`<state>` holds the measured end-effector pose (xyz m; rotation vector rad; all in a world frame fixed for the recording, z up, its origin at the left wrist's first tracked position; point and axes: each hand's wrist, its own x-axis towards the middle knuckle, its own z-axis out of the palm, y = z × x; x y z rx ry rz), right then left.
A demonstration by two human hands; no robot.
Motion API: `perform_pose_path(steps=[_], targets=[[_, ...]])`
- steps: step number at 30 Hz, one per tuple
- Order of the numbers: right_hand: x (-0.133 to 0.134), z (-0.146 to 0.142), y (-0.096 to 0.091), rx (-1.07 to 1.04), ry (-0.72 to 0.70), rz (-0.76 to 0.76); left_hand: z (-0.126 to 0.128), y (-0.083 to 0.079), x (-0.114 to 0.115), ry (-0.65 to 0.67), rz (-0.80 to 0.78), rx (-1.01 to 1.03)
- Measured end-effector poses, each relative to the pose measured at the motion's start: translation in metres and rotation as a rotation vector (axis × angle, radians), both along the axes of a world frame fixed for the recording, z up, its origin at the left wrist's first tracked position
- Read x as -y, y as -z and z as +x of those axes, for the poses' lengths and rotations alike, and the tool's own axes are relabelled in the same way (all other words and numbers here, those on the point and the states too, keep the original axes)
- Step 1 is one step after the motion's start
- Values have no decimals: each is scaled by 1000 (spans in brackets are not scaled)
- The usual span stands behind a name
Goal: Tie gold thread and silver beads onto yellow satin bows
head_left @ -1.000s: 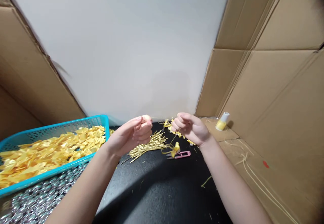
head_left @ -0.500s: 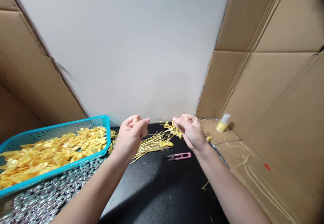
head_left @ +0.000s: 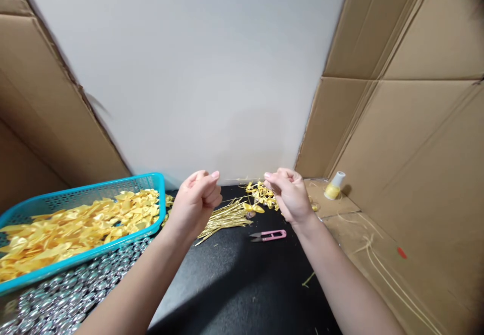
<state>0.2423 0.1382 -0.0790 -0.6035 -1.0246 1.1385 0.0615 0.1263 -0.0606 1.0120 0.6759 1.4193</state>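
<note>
My left hand (head_left: 199,193) and my right hand (head_left: 289,191) are raised side by side over the black table top, both closed in a pinch with thumbs on top. A very thin thread (head_left: 242,179) runs faintly between them. Below and between the hands is a yellow ribbon bow (head_left: 253,208) with a silvery bead under it; whether it hangs from the thread I cannot tell. Behind it lies a bundle of gold wire ties (head_left: 226,219). More small yellow bows (head_left: 262,192) are heaped near my right hand. Pink thread snips (head_left: 268,235) lie below the bow.
At left, a turquoise basket (head_left: 162,199) holds many yellow ribbon bows. Silvery beads (head_left: 81,287) spread in front of it. A spool of yellow thread (head_left: 334,186) stands on cardboard at right, near loose pale strands (head_left: 389,277). Cardboard panels (head_left: 378,123) flank the white wall (head_left: 212,72).
My hands have moved slightly farther apart, the right one shifting to the right. The bow between them is a little higher and farther right.
</note>
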Motion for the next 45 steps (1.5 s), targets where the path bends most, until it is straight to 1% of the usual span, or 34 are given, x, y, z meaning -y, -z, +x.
perform_pose_path(steps=[2,3,5,7,9,10,12,14,15,17,19,21,24,28,31,33,35,40,43,45], targets=[[-4,6,1,33,-63,-32,-5,-2,-1,140,-18,40],[-6,9,1,82,-96,-48,-8,-4,-1,201,-26,61],[-8,12,3,247,-135,-65,-11,-6,0,286,-32,95],[-8,11,5,447,-143,-70,-11,-7,1,332,-26,103],[-6,7,7,628,-91,-50,-10,-8,4,352,-10,91],[-4,4,7,690,-30,-17,-10,-9,5,357,1,83],[0,-2,8,746,132,110,-9,-10,7,371,23,73],[5,-6,8,730,261,273,-8,-12,10,387,42,76],[8,-9,8,718,293,346,-9,-12,10,395,48,82],[14,-12,6,712,313,466,-9,-13,11,409,55,98],[18,-16,5,728,302,534,-10,-13,11,426,56,115],[22,-20,4,739,272,537,-11,-13,12,450,61,133],[26,-26,4,726,226,477,-12,-12,12,494,90,158],[29,-31,7,639,250,360,-11,-8,12,558,110,168],[31,-32,9,554,205,329,-9,-6,12,577,110,168],[31,-32,9,505,189,373,-6,-4,12,586,103,171],[31,-31,8,488,222,464,-5,-4,13,599,90,174],[31,-27,5,575,366,717,-2,-1,13,638,25,145],[31,-26,6,610,471,802,0,0,14,641,-3,114],[31,-25,6,608,514,820,1,0,14,629,-8,94]])
